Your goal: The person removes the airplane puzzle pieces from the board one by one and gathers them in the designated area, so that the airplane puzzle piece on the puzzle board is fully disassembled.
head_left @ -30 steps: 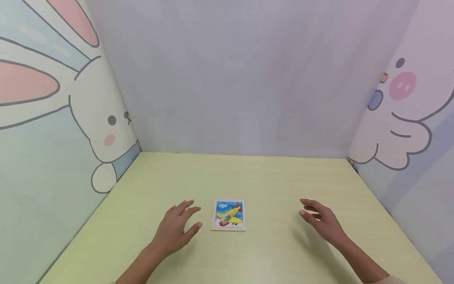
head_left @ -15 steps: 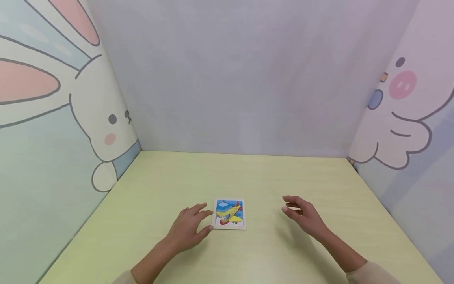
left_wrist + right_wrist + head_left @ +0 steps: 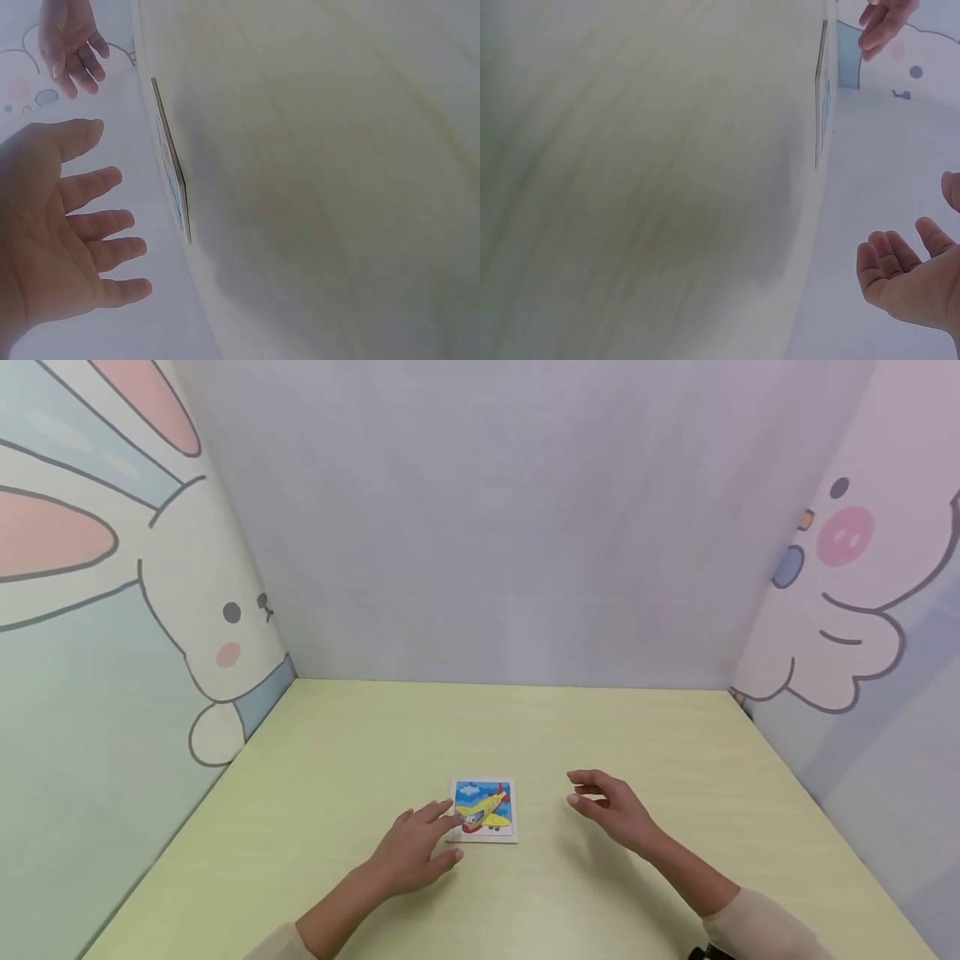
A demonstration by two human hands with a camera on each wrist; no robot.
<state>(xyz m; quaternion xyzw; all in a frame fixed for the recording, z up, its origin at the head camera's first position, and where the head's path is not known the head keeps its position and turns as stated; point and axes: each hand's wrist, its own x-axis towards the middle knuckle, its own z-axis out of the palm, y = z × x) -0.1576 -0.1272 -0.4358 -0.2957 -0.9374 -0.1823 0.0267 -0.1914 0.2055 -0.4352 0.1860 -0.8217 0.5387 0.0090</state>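
Observation:
A square picture puzzle (image 3: 486,808) in a pale frame lies flat on the table, showing a yellow airplane with red parts on blue. My left hand (image 3: 412,852), fingers spread, hovers at its left side, fingertips overlapping its left edge in the head view. In the left wrist view a gap separates the left hand (image 3: 60,225) from the thin puzzle board (image 3: 172,165). To the right of the puzzle, my right hand (image 3: 615,810) hangs above the table with relaxed, slightly bent fingers, holding nothing. The right wrist view shows that hand (image 3: 915,277) away from the board (image 3: 822,97).
The pale yellow table (image 3: 510,727) meets a plain grey wall (image 3: 480,527) at the back. Side walls carry cartoon drawings, a rabbit (image 3: 202,610) at left and a pig (image 3: 862,577) at right. A small black item (image 3: 708,953) shows beside the right sleeve.
Both hands have moved inward toward the puzzle, the left one rightward until it overlaps the edge in view, the right one leftward. The puzzle stays in place on the table.

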